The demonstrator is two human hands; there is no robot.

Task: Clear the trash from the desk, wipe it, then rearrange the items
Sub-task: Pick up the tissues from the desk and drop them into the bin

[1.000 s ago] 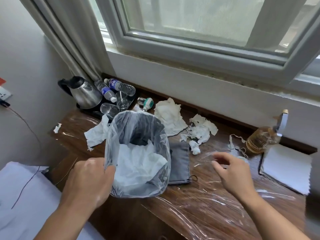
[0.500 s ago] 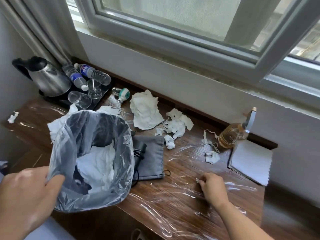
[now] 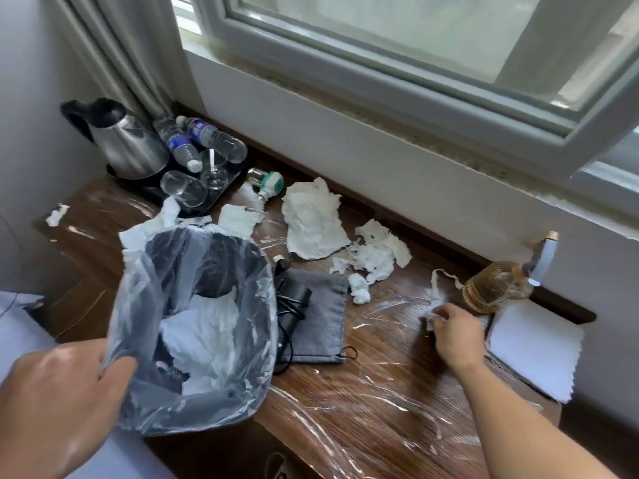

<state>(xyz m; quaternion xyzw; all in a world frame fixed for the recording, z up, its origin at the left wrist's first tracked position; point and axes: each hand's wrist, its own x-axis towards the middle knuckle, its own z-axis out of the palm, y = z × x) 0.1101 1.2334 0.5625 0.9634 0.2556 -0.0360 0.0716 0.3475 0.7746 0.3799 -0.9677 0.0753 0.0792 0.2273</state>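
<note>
One paper scrap (image 3: 430,318) now pinched by right hand (image 3: 453,335) (it reached far right); left hand (image 3: 58,402) grips bin (image 3: 148,299); clearing continues.

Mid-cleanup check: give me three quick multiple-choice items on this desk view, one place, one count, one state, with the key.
1. The kettle stands: A) at the back left corner of the desk B) on a chair C) in a sink.
2. Water bottles lying beside it: A) one B) two C) four.
3. The right hand: A) lies flat B) grips a sponge C) pinches a tissue scrap.
Key: 1 A, on the black tray there; 2 B, two blue labels show; 3 C, white paper shows in its grip.
</note>
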